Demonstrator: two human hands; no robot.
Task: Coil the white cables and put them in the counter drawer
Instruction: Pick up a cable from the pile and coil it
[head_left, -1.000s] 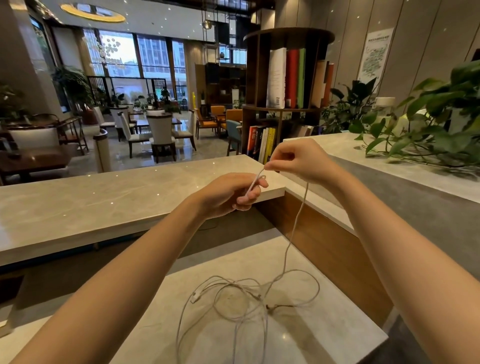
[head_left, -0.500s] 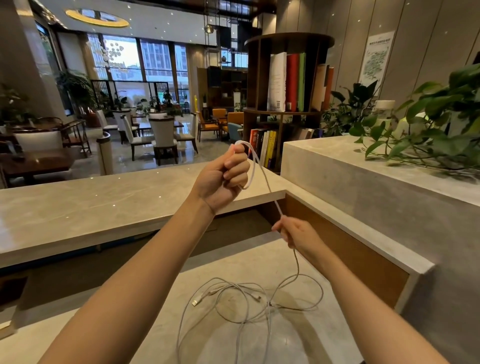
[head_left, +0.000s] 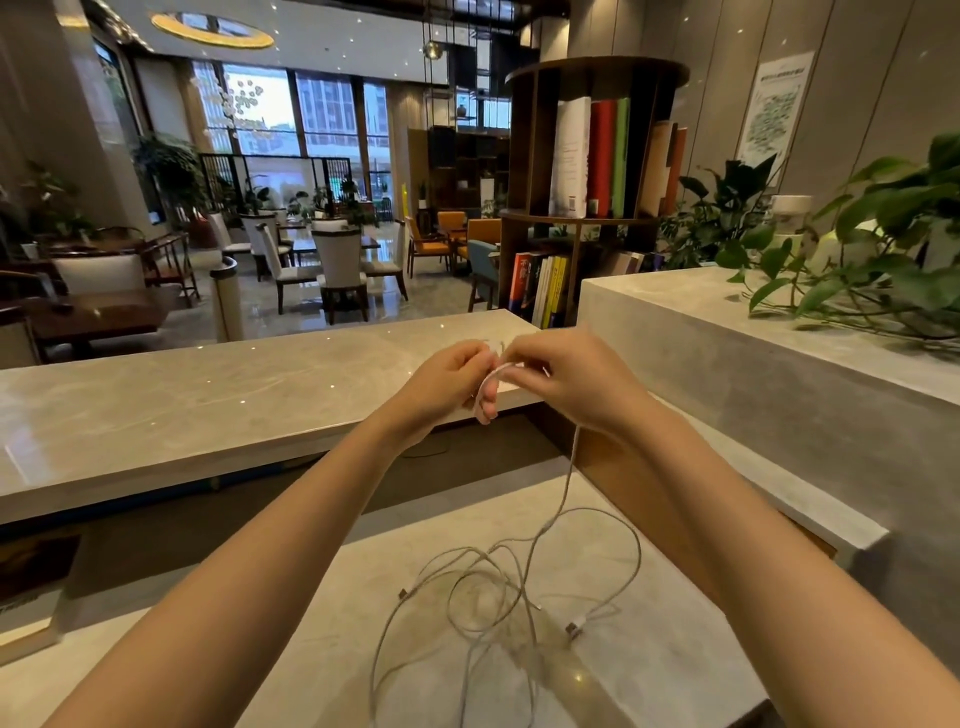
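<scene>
i've got both hands up together above the lower countertop (head_left: 322, 649). left hand (head_left: 441, 387) is clenched round a small loop of white cable (head_left: 492, 370); right hand (head_left: 569, 387) pinches the same cable just beside it, exact finger hold is blurry, can't tell more. 1 strand drops from the right hand to the tangle (head_left: 519, 590) lying loose on the countertop near its right edge, 2 plugs (head_left: 574, 630) showing.

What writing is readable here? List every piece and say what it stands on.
None can be quoted.
Wall poster: print too small to read.
Upright white book: print blurred.
Lower book spines: characters blurred.
White cables: no markings visible.
</scene>
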